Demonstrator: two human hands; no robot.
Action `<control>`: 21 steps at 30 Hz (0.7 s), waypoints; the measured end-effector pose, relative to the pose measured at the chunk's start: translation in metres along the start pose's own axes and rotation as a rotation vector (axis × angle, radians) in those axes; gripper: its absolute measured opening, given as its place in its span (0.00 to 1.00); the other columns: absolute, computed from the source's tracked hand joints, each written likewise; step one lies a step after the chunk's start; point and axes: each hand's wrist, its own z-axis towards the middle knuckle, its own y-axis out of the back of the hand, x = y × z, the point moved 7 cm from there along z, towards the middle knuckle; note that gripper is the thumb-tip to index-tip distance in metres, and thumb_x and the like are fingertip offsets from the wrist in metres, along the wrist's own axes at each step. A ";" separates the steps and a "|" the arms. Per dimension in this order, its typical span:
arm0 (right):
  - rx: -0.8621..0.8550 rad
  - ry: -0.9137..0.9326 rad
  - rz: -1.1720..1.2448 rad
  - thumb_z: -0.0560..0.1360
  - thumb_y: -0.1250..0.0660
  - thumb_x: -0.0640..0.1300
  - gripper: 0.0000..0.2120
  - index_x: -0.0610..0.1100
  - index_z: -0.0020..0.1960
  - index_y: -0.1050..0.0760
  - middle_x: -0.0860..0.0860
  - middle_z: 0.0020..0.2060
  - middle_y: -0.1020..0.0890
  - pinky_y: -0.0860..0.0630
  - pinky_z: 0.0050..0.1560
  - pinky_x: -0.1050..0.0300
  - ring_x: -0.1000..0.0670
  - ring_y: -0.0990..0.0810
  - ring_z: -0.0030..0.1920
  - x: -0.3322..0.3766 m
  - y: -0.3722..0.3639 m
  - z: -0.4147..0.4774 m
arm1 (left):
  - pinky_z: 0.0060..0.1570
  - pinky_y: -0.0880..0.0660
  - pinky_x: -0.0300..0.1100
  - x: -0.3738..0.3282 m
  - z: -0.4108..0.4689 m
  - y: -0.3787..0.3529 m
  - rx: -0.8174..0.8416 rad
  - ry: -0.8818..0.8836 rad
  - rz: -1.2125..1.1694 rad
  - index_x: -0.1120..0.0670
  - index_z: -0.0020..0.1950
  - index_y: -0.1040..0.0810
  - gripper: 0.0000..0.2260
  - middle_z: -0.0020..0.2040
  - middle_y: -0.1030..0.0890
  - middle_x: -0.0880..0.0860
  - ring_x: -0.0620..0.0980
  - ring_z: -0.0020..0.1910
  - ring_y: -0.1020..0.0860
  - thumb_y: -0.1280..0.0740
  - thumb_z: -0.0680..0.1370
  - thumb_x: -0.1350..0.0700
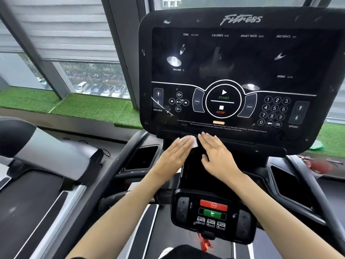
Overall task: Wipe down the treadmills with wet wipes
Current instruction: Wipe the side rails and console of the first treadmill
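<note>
Wet wipe (194,143) on the treadmill (252,142) ledge, below the screen (242,58). Left hand (174,155) presses it flat, fingers (183,145) straight and together. Right hand (217,157) rests flat just beside it, holding nothing. The ledge runs left to right, so the left hand is likelier to sweep along it.

We see only a white corner of the wet wipe (194,142) under our left hand (173,156). The treadmill console (240,19) is cut off at the right edge.
</note>
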 end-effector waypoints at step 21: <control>0.070 0.000 0.017 0.76 0.40 0.37 0.33 0.42 0.79 0.47 0.49 0.78 0.45 0.67 0.69 0.69 0.53 0.50 0.78 -0.004 -0.002 0.001 | 0.70 0.34 0.52 0.074 -0.054 0.010 0.096 0.156 -0.101 0.64 0.71 0.31 0.20 0.72 0.31 0.59 0.56 0.72 0.34 0.49 0.80 0.71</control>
